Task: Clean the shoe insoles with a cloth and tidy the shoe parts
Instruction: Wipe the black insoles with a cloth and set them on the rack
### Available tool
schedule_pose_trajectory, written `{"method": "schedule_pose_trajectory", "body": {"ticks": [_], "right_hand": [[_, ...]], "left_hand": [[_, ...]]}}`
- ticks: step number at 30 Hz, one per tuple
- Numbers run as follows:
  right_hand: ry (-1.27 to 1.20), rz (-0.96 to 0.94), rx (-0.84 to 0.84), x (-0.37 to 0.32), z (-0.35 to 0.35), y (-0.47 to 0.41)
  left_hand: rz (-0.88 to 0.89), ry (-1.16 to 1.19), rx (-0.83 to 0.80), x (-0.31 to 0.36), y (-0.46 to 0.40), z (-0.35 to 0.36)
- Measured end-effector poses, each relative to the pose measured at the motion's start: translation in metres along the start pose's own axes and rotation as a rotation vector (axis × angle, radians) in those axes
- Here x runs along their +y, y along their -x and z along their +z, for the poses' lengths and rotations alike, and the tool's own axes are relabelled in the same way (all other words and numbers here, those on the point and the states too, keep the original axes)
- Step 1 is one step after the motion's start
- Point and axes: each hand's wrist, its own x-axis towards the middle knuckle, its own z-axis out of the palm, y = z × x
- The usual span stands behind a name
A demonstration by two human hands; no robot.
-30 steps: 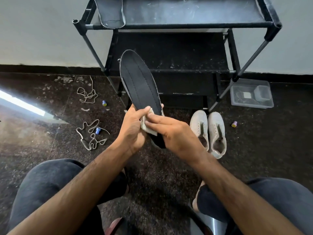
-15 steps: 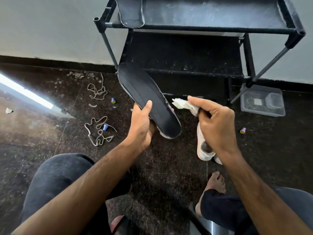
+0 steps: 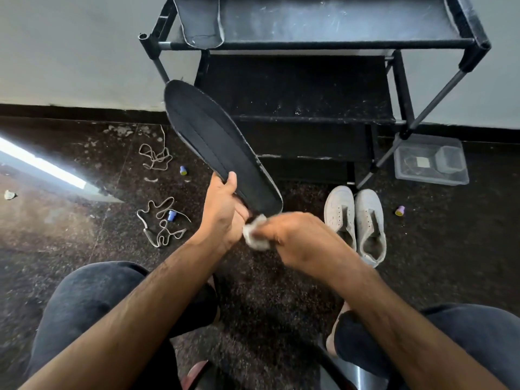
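One long black foam insole (image 3: 222,153) stands tilted in the middle of the frame, its toe end pointing to the upper left and its heel end down at the hands. The left hand (image 3: 225,209) grips it near the heel, thumb laid over the dark top face and fingers curled behind. The right hand (image 3: 292,237), blurred, is curled round a small crumpled white cloth (image 3: 254,235) at the heel's lower edge.

With only the heel held, a firm wipe up the long free part would likely bend the insole or pull it out of the grip, dropping it onto the gritty dark speckled floor (image 3: 84,235) and dirtying it again. The cloth is small and bunched, so it could slip from the fingers too.

A second dark insole (image 3: 198,21) hangs over the top shelf of the black metal shoe rack (image 3: 309,46) at upper centre. Two white lace-less shoes (image 3: 354,220) sit right of the hands, and two loose pale laces (image 3: 160,220) lie at left, easy to snag with a foot.
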Motion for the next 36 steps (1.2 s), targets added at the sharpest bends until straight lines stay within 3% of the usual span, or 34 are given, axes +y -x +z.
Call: {"method": "schedule_pose_trajectory", "body": {"ticks": [2,3,6,8,10,13,16,18,20,21,23,26,28,30,32,34,36], "right_hand": [[-0.129,0.055,-0.160,0.004,-0.012,0.008],[-0.260,0.094,-0.146,0.007,-0.018,0.011],[-0.541,0.124,0.249,0.013,-0.034,0.013],[-0.437,0.100,0.502,0.016,-0.034,0.008],[-0.264,0.072,0.589,0.019,-0.024,0.002],[0.023,-0.062,0.387,0.021,0.004,0.001],[0.112,-0.081,0.240,0.024,0.017,0.003],[0.212,-0.011,0.074,0.027,0.010,0.003],[0.306,0.165,-0.195,0.038,0.002,0.004],[0.278,0.250,-0.246,0.042,-0.003,0.006],[0.158,0.311,-0.087,0.047,-0.010,0.010],[0.003,0.176,0.448,0.046,-0.022,0.009],[-0.079,0.092,0.655,0.036,-0.027,0.005],[-0.048,-0.010,0.659,0.028,-0.021,0.001],[0.081,-0.107,0.488,0.028,-0.005,-0.002],[0.116,-0.120,0.327,0.037,0.010,-0.003],[0.096,-0.088,0.304,0.051,0.013,-0.003]], "left_hand": [[0.023,0.020,0.005,0.004,-0.004,-0.002],[0.039,0.014,0.000,0.004,-0.005,-0.002],[0.052,-0.037,-0.017,-0.002,-0.001,0.001],[0.032,-0.048,-0.053,-0.007,0.002,0.002],[0.028,-0.094,-0.091,-0.008,0.006,0.005],[0.053,-0.141,-0.082,-0.005,0.007,0.007],[0.047,-0.124,-0.007,-0.003,0.000,0.000],[0.055,-0.102,0.030,0.001,-0.004,-0.005],[0.062,-0.085,0.074,0.006,-0.006,-0.007],[0.065,-0.077,0.072,0.007,-0.007,-0.006],[0.062,-0.087,0.057,0.007,-0.006,-0.004],[0.044,-0.154,0.044,0.000,-0.004,-0.002],[0.021,-0.200,0.032,-0.005,0.001,0.001],[0.015,-0.224,0.010,-0.009,0.004,0.002],[0.013,-0.248,-0.026,-0.010,0.005,0.003],[-0.015,-0.258,-0.050,-0.009,0.007,0.003],[-0.030,-0.247,-0.042,-0.008,0.006,0.002]]}}
